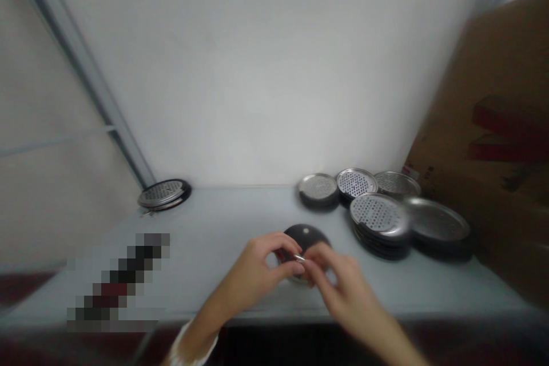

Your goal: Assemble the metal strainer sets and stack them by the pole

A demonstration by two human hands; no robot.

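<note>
Near the front edge of the table, my left hand (268, 266) and my right hand (334, 274) meet fingertip to fingertip. Between them is a small shiny metal piece (299, 258), pinched by both hands; its exact kind is too small and blurred to tell. Just behind and below the fingers lies a round black disc (306, 233) with a light spot in its middle. My hands cover much of its front part, where a bit of red and a pale rim show.
Stacks of round perforated metal plates with black rims (380, 214) stand at the right, beside a stack with a plain metal top (440, 220). A smaller stack (165, 193) sits at the far left. A large cardboard box (484, 183) rises on the right. A pixelated patch hides something left.
</note>
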